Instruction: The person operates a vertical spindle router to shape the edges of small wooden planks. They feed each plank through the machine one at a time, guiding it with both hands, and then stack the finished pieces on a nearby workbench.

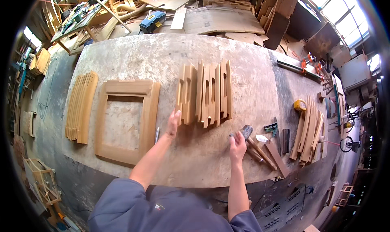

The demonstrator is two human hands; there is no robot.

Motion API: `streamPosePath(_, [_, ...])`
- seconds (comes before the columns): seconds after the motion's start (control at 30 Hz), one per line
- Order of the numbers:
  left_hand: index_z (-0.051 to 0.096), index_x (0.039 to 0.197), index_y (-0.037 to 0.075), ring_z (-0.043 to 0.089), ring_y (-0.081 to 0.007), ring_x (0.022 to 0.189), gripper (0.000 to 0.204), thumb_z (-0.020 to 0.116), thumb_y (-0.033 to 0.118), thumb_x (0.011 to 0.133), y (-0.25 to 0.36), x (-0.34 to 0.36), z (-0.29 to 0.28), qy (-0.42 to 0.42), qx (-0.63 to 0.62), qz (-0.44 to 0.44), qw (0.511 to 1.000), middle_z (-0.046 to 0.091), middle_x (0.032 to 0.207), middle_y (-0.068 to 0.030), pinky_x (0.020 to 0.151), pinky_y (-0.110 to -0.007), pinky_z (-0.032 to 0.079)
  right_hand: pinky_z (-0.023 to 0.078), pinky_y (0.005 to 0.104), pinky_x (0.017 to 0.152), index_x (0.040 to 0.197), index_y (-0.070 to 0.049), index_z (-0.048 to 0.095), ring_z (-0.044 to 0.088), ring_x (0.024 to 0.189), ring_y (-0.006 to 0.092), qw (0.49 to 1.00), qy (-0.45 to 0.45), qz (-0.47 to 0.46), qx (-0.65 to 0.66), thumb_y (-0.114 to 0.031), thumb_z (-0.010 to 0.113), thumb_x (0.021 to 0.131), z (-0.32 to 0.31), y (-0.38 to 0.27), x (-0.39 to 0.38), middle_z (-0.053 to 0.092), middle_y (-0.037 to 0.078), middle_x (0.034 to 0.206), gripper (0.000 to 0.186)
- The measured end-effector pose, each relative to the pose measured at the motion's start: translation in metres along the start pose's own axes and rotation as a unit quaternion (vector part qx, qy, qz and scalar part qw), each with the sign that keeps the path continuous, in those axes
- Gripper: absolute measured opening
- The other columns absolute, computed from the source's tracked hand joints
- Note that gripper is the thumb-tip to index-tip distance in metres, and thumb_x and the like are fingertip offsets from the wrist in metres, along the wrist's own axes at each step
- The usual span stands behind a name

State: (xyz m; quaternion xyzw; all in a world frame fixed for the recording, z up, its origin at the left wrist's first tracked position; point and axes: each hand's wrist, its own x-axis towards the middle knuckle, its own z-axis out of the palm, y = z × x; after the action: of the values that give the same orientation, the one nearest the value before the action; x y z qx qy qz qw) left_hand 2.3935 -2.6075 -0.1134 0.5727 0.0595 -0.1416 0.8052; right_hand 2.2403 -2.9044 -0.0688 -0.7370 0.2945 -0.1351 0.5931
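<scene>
My left hand [173, 124] is closed at the near end of the leftmost grooved wooden piece [181, 96], its fingers against that edge. This piece belongs to a row of several wooden pieces [209, 94] standing side by side on the worktable, with slots and notches cut in them. My right hand [237, 150] is closed in a pinch beside the hammer's dark head [246, 131]; what lies between its fingertips is too small to make out. Left of my left forearm lies a rectangular wooden frame [151, 112] with an open middle. A slim pen-like tool [157, 135] rests beside it.
Several wooden strips [81, 106] stand at the table's left. On the right are a yellow tape measure [300, 105], a bundle of strips [308, 130], a green-and-black tool [270, 127] and a bar clamp [298, 69]. A blue toolbox [152, 21] sits beyond the far edge.
</scene>
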Motion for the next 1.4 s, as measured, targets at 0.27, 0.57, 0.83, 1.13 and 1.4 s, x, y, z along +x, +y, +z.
streamPosePath(0.27, [0.049, 0.166, 0.008, 0.066, -0.0161, 0.09, 0.069, 0.063, 0.046, 0.11, -0.01, 0.011, 0.009, 0.053, 0.261, 0.033, 0.963, 0.074, 0.106, -0.0028, 0.082, -0.036, 0.054, 0.062, 0.0322, 0.093, 0.135, 0.005, 0.072, 0.077, 0.104, 0.0175, 1.0, 0.011, 0.025, 0.003, -0.008, 0.075, 0.102, -0.095, 0.066, -0.184, 0.081, 0.013, 0.113, 0.035])
streamPosePath(0.57, [0.056, 0.16, 0.003, 0.064, -0.0324, 0.139, 0.069, 0.062, 0.05, 0.109, -0.01, 0.006, 0.064, 0.111, 0.219, 0.015, 0.969, 0.071, 0.146, -0.0187, 0.12, -0.04, 0.045, 0.063, 0.0377, 0.081, 0.12, -0.003, 0.079, 0.078, 0.081, 0.0239, 0.938, 0.029, 0.082, -0.336, -0.01, 0.079, 0.092, -0.269, 0.222, -0.406, 0.079, 0.013, 0.087, 0.028])
streamPosePath(0.83, [0.068, 0.139, 0.002, 0.071, -0.0231, 0.121, 0.045, 0.07, 0.024, 0.1, -0.051, -0.002, 0.001, 0.206, 0.103, 0.028, 0.973, 0.076, 0.129, -0.0144, 0.106, -0.041, 0.053, 0.055, 0.0367, 0.053, 0.095, 0.003, 0.072, 0.068, 0.064, 0.0238, 0.84, 0.201, 0.494, 0.105, -0.004, 0.066, 0.099, -0.312, 0.321, -0.569, 0.071, 0.011, 0.084, 0.01])
streamPosePath(1.13, [0.073, 0.127, 0.004, 0.076, -0.0357, 0.114, 0.032, 0.072, 0.017, 0.097, -0.061, 0.051, -0.011, 0.203, 0.273, 0.076, 0.937, 0.08, 0.117, -0.0219, 0.098, -0.046, 0.057, 0.058, 0.0366, 0.07, 0.109, 0.007, 0.076, 0.072, 0.08, 0.0228, 0.894, 0.116, 0.43, -0.058, -0.008, 0.07, 0.099, -0.255, 0.268, -0.562, 0.077, 0.015, 0.096, 0.018])
streamPosePath(1.4, [0.075, 0.129, 0.001, 0.079, -0.0311, 0.104, 0.037, 0.073, 0.014, 0.095, -0.062, 0.041, -0.012, 0.164, 0.213, -0.075, 0.96, 0.08, 0.118, -0.0224, 0.088, -0.045, 0.062, 0.059, 0.0356, 0.09, 0.121, 0.013, 0.076, 0.075, 0.099, 0.0221, 0.926, -0.008, 0.364, -0.101, -0.013, 0.075, 0.099, -0.279, 0.248, -0.516, 0.081, 0.018, 0.11, 0.035])
